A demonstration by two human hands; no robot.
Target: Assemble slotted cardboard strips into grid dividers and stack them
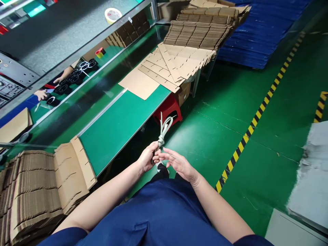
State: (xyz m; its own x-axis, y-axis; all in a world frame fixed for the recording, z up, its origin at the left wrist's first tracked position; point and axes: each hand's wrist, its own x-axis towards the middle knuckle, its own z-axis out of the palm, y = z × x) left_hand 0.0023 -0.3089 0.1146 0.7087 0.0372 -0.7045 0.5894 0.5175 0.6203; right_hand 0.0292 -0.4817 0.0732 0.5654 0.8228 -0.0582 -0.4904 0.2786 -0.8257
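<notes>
My left hand [149, 156] is closed around the lower end of a pale grey-green cord [164, 131], knotted and looped, its loops and loose ends sticking up above the fist. Close against it is my right hand [179, 163], fingers stretched and slightly apart, the tips near the left fingers. Whether the right fingertips touch the cord I cannot tell. Both hands are in front of my body, just off the edge of the green worktable [115, 126].
Slotted cardboard strips [164, 68] lie on the table's far end, with stacked cardboard [200, 32] behind. More cardboard dividers [38, 188] stand at the left. A red stool [170, 108] is under the table. Across the bench, a co-worker's hands [41, 94] are near black rings [63, 89].
</notes>
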